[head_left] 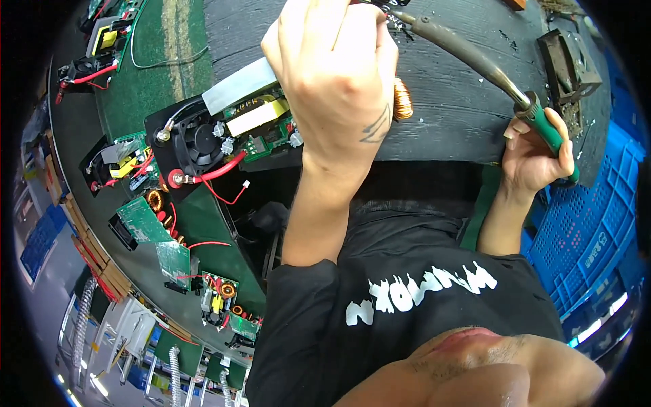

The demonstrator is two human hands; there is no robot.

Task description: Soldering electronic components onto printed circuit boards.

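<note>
Head: right hand (pixel 536 152) is gripping the soldering iron (pixel 493 72) by its green handle (pixel 544 127), fingers wrapped — likely avoiding heat. Left hand (pixel 339 71) is curling near the tip (pixel 400 15) — fingertips hidden, hold can't be told. Fan-fitted circuit board (pixel 259 122) is lying beside it.

Soldering iron (pixel 468 60): over the worktop (pixel 461 122), handle in the right hand (pixel 539 152), tip at the far end by the left hand (pixel 336 68)
Coil (pixel 403 102): on the worktop, just right of the left hand
Metal block (pixel 569 64): worktop's right end, farther than the right hand
Fan unit (pixel 202 140): left of the left hand
Crate (pixel 580 220): right, beside the worktop
</note>
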